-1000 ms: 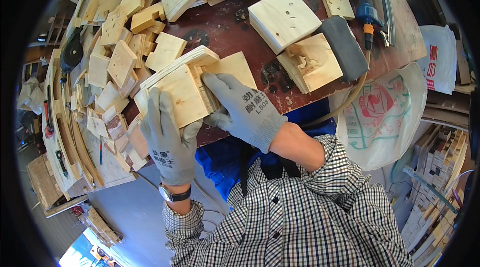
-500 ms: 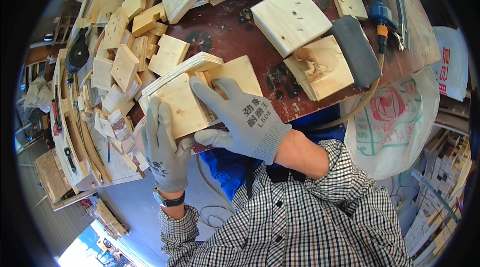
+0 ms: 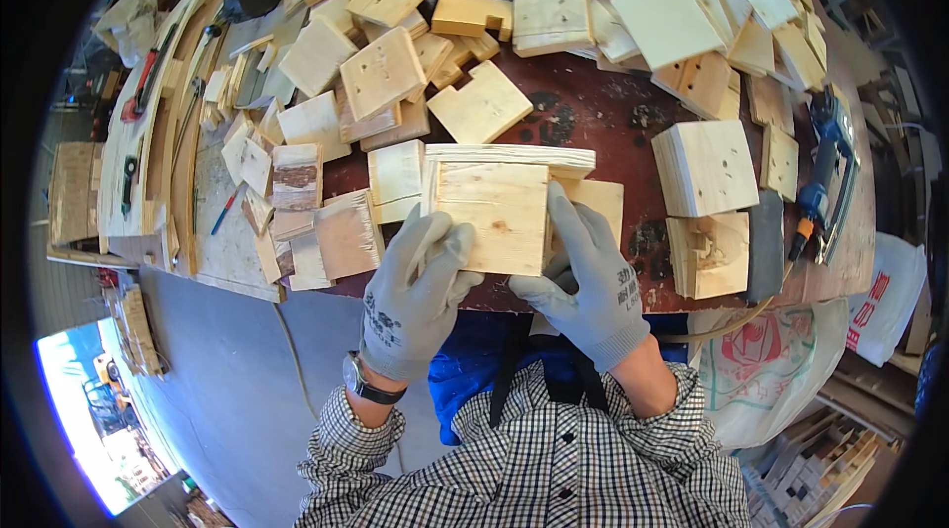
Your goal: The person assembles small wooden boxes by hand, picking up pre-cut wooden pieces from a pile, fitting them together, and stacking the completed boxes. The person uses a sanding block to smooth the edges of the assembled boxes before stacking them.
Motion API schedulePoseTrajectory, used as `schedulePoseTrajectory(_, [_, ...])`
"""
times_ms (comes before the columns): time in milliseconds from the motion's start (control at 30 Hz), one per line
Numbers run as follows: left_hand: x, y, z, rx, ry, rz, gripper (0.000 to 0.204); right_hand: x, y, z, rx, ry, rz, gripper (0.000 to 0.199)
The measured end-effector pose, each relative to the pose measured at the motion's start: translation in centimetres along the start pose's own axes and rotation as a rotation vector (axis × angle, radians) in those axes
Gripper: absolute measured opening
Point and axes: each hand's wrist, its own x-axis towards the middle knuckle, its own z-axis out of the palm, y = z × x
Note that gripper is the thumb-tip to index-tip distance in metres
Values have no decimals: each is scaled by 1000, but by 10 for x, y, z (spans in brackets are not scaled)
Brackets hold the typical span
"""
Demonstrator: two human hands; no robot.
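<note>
A small wooden box made of pale pine boards rests at the near edge of the dark red workbench. My left hand, in a grey glove with a wristwatch, grips the box's left side and front. On the box's right side lies my gloved right hand, fingers pointing up along the edge. Both hands hold the box between them.
Many square pine pieces are heaped across the bench's far side. A stack of squares and a wooden block sit to the right, beside a blue power drill. White sacks hang at the right. Hand tools lie on boards at the left.
The view has swung so the bench now lies level. The box has turned upright between my hands, and my right hand has slid from its top face to its right edge.
</note>
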Motion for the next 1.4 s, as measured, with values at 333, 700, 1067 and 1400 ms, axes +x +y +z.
schedulePoseTrajectory(333, [5, 3, 1, -145, 46, -74, 39, 4, -11, -4, -58, -105, 113, 109])
schedulePoseTrajectory(700, [1, 8, 8, -26, 63, -34, 61, 25, -27, -20, -37, 142, 56, 51])
schedulePoseTrajectory(1067, [-8, 1, 20, -8, 105, -171, 91, 33, -49, -17, 361, 244, 251, 29])
schedulePoseTrajectory(1400, [-6, -5, 20, -42, 170, -84, 103, 10, -87, -61, -560, 283, -702, 36])
